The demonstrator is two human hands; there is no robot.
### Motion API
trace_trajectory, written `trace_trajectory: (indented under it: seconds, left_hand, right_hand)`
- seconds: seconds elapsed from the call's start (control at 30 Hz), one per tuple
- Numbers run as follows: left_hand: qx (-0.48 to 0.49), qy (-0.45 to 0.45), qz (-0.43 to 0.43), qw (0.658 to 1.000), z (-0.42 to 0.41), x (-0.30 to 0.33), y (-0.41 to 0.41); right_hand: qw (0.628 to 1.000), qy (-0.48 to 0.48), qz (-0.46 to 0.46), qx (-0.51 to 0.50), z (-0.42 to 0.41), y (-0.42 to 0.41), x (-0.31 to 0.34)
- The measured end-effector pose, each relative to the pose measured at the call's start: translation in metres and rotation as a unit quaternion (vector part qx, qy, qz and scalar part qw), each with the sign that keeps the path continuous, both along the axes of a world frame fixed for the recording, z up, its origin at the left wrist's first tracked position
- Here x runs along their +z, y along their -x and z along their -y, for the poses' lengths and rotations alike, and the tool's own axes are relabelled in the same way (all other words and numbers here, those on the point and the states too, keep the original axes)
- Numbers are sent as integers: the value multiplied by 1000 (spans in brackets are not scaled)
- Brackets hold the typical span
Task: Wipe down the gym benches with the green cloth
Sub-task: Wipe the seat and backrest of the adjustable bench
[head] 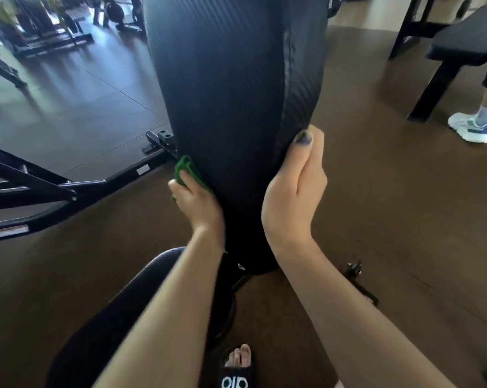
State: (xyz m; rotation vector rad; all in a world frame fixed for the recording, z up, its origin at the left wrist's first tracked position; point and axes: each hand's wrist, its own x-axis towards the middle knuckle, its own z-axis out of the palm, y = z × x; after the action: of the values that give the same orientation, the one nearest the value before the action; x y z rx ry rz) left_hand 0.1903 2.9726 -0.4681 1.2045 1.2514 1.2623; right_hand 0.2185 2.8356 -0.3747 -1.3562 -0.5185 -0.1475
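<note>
From the head view, your left hand (193,201) presses the green cloth (187,170) against the left edge of the black bench pad (231,79), which rises tilted in front of you. The fingers (180,189) of that hand curl round the cloth, and its green folds stick out just past them, touching the pad's side. How far those fingers reach behind the pad you cannot tell.

Your right hand (292,191) grips the pad's right edge opposite. Its thumb (302,147) lies flat on the pad's front face, the dark-painted nail up, while the other fingers wrap behind the edge, out of sight.

Left of your left fingers, a black steel frame (68,189) lies low on the brown floor (390,219). Well beyond your right fingers stands another black bench (460,43), with a person's white trainer (470,128) beside its leg.
</note>
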Motion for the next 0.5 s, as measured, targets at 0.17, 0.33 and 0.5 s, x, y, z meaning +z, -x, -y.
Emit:
trace_trajectory:
  seconds: [0.17,0.33,0.5]
  left_hand:
    - [-19,100,-6,995,-18,-11,4]
    - [-23,134,20,991,113,-44,15]
    - [-36,178,54,982,123,-30,14]
  right_hand:
    - [1000,-5,19,-10,-5,-4,-3]
    - [1000,-3,26,-17,-5,-3,-7]
    - [999,-19,26,-19,-5,-6,-9]
